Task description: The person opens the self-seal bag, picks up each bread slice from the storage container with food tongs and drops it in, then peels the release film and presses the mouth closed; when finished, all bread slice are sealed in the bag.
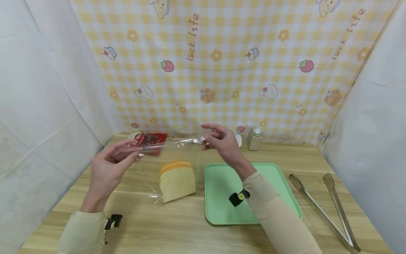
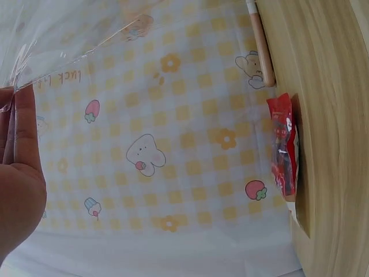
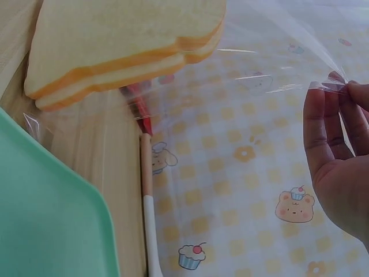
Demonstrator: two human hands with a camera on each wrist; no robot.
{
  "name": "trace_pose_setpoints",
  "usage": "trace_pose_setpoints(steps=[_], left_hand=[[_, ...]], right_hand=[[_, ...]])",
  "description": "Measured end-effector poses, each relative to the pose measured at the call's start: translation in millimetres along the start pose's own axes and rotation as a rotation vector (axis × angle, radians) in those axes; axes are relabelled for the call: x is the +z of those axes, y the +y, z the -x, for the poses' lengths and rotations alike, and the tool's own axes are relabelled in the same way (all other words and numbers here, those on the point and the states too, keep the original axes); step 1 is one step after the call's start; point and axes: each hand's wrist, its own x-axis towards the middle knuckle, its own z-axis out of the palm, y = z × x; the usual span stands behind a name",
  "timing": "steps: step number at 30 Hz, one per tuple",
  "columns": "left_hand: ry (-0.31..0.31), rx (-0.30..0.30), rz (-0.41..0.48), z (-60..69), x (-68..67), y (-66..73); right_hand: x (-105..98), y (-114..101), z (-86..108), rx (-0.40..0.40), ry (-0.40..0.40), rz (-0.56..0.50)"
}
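A clear plastic bag [image 1: 171,150] is stretched between my two hands, its upper edge drawn taut. My left hand [image 1: 109,164] pinches the left end of that edge between thumb and fingers. At the other end, my right hand [image 1: 222,143] pinches it with the index finger raised. Two stacked slices of bread [image 1: 177,183] with orange crusts show below the edge, left of the green tray. The film passes over them, and I cannot tell whether they lie inside it. The right wrist view shows the bread [image 3: 127,46] close up.
The green tray [image 1: 219,215] lies under my right forearm. Metal tongs [image 1: 323,213] lie spread at the right. A shaker jar [image 1: 255,139] and a red packet [image 1: 152,139] stand along the back. A wood-and-white handle [image 3: 148,202] lies by the patterned curtain.
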Motion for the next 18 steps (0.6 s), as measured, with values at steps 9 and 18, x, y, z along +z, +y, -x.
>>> trace_pose_setpoints(steps=[9, 18], left_hand=[[0.042, -0.074, -0.015, -2.3, 3.0, 3.7], [0.035, -0.103, -0.039, -3.9, 9.1, 3.5]], right_hand=[[-2.9, -5.2, -3.7, 0.051, 0.022, -0.028], [16.2, -48.8, -21.4, -0.269, 0.359, 0.214]])
